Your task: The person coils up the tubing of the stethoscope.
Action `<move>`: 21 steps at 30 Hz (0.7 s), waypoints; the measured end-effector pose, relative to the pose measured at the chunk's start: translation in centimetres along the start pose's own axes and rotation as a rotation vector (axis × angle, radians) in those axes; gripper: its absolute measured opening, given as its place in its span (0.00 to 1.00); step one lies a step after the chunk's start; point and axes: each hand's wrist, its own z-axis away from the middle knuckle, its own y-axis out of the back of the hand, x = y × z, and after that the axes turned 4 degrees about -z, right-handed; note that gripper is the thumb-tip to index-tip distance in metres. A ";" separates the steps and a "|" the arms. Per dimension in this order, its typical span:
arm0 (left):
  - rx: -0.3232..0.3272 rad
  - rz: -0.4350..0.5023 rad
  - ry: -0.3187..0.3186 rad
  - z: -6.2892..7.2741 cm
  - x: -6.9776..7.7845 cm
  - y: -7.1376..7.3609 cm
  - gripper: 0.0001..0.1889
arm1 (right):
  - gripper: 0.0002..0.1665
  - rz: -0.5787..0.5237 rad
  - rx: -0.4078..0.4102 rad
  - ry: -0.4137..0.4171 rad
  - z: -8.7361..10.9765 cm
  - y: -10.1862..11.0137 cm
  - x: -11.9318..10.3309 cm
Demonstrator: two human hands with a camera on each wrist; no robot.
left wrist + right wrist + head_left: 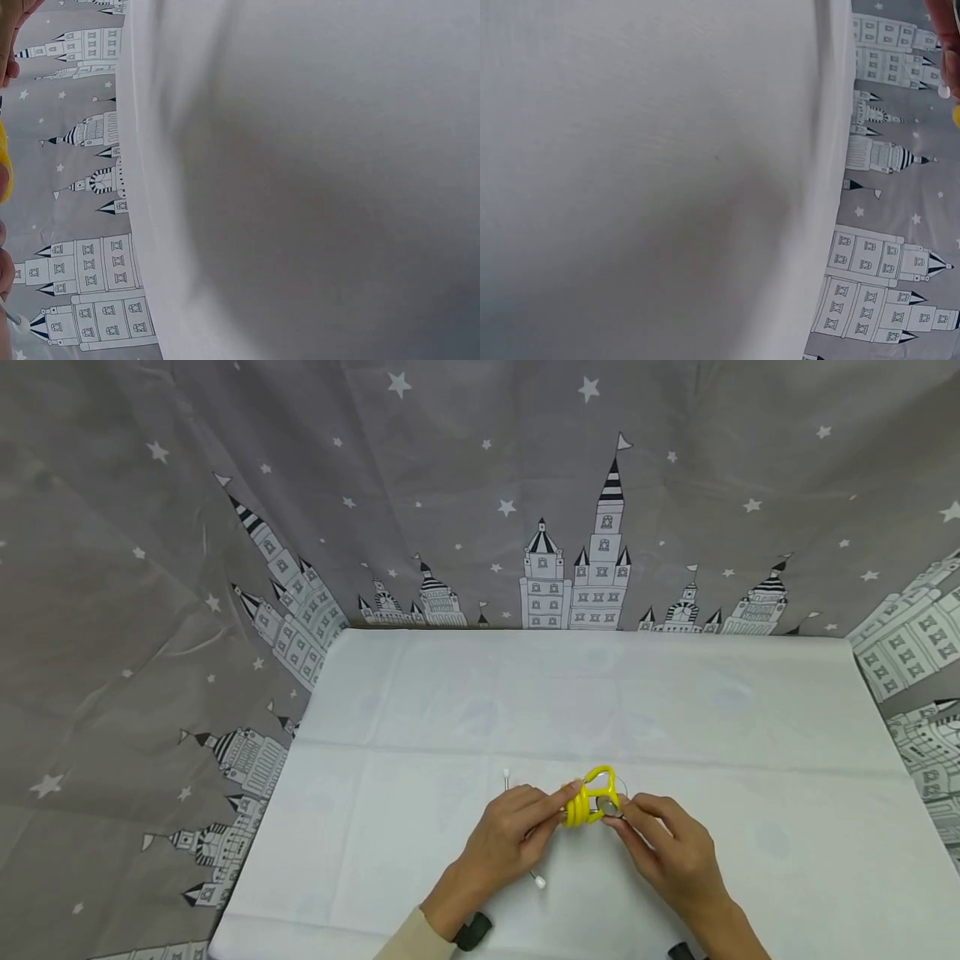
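A stethoscope with yellow tubing (pixel 577 807) is held between both hands above the white table, its tubing wound in several loops. My left hand (pixel 512 833) grips it by the loops, fingers curled round them. Two metal ear tubes pass behind that hand, and their white ear tips (pixel 539 882) stick out above and below it. On the other side, my right hand (pixel 670 843) pinches the round silver chestpiece (pixel 607 807) between thumb and fingers. In the left wrist view, only yellow tubing (pixel 4 169) and an ear tip (pixel 22 325) show at the edge.
A white cloth (pixel 420 710) with fold creases covers the table. Grey fabric (pixel 450 485) printed with castles and stars hangs behind it and along both sides. Dark wrist straps (pixel 473 932) show at both wrists.
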 end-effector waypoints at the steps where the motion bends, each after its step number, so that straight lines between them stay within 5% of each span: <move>1: 0.003 -0.001 -0.003 0.0 0.0 0.0 0.26 | 0.25 -0.005 0.015 0.001 0.0 -0.1 0.0; 6: 0.011 -0.005 -0.011 -0.3 0.1 -0.2 0.26 | 0.24 -0.040 0.085 -0.003 -0.1 -0.5 -0.2; 15: 0.011 0.005 0.001 -0.4 0.1 -0.3 0.27 | 0.19 -0.249 0.162 -0.251 0.6 -1.1 -0.8; 21: 0.004 0.011 0.039 -0.2 0.1 -0.6 0.27 | 0.18 -0.262 0.156 -0.298 0.9 -1.4 -0.7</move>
